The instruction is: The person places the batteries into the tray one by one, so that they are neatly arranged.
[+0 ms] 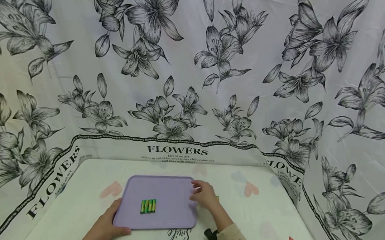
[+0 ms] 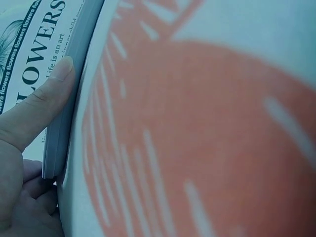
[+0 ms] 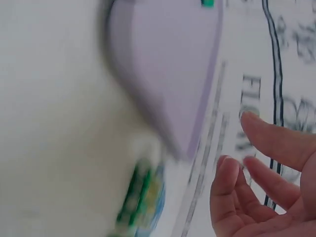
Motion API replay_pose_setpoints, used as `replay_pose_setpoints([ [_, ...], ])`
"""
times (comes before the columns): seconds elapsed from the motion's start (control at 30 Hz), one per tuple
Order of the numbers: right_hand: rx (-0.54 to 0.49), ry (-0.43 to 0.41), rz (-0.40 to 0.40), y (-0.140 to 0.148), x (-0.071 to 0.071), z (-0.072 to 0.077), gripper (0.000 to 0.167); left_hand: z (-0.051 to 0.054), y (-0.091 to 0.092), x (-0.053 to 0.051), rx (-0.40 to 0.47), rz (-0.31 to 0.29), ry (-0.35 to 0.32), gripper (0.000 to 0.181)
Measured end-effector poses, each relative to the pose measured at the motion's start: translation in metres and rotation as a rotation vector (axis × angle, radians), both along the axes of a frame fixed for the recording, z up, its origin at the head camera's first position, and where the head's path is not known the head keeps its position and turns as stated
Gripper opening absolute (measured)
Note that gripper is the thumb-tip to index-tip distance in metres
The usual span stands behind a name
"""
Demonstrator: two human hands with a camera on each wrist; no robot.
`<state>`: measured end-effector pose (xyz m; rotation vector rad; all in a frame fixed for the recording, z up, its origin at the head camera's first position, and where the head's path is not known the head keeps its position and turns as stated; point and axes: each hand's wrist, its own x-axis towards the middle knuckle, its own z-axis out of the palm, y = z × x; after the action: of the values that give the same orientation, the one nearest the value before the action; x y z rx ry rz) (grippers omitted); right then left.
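"So, L hand [image 1: 109, 221]?"
"Grips purple tray [image 1: 174, 194], near-left corner."
"R hand [image 1: 206, 197]?"
"Fingers loosely bent, apart, nr tray's right edge."
"Batts [image 1: 148, 206]?"
"Four on tray, near side, bit left of ctr."

"FLOWERS" [image 1: 177, 150], "Life is an art" [image 1: 178, 156] on curtain [image 1: 188, 68]; "Smile" [image 1: 179, 235] on tablecloth [image 1: 256, 217].

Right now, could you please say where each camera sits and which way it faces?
Head: on the head, facing forward and down at the purple tray, four green batteries and floral fabric; left hand and right hand show.
Left wrist: on that wrist, facing the tray's edge and an orange print; the left hand shows, gripping the tray.
Right wrist: on that wrist, facing the tray's corner and a blurred green item; the right hand shows.
Head and right wrist share the tray and right hand.
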<state>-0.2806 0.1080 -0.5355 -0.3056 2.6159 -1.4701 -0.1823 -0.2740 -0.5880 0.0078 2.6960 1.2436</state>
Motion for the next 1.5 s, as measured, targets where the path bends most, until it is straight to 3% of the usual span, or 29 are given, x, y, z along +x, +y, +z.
replay_pose_setpoints([
  [0.17, 0.047, -0.024, -0.061, 0.059, -0.005, -0.002, 0.065, 0.004, 0.003, -0.004, 0.007, 0.007, 0.021, 0.135],
  [0.33, 0.135, -0.08, -0.111, 0.093, -0.004, -0.014, 0.069, 0.007, 0.004, -0.006, -0.006, 0.007, 0.043, 0.136],
  [0.53, 0.242, -0.056, -0.078, 0.099, -0.003, -0.024, 0.065, 0.006, 0.003, -0.005, -0.022, 0.007, 0.047, 0.136],
  [0.67, 0.293, -0.031, -0.084, 0.1, -0.002, -0.024, 0.058, 0.004, 0.003, -0.006, -0.017, 0.004, 0.045, 0.136],
  [0.77, 0.299, -0.034, -0.089, 0.102, -0.001, -0.02, 0.057, 0.003, 0.004, -0.006, -0.014, 0.004, 0.034, 0.137],
  [0.9, 0.222, -0.043, -0.104, 0.102, 0.001, -0.013, 0.057, 0.002, 0.003, -0.008, -0.024, 0.002, 0.044, 0.137],
  [1.07, 0.076, -0.045, -0.057, 0.081, -0.001, -0.002, 0.058, 0.001, 0.001, -0.008, -0.035, 0.004, 0.06, 0.137],
  [1.27, -0.005, -0.05, 0.02, 0.023, -0.001, 0.007, 0.057, 0.0, 0.0, -0.005, -0.033, 0.008, 0.037, 0.137],
  [1.5, -0.002, -0.058, 0.081, -0.054, 0.006, -0.014, 0.055, 0.001, 0.001, 0.001, -0.005, 0.011, 0.003, 0.137],
])
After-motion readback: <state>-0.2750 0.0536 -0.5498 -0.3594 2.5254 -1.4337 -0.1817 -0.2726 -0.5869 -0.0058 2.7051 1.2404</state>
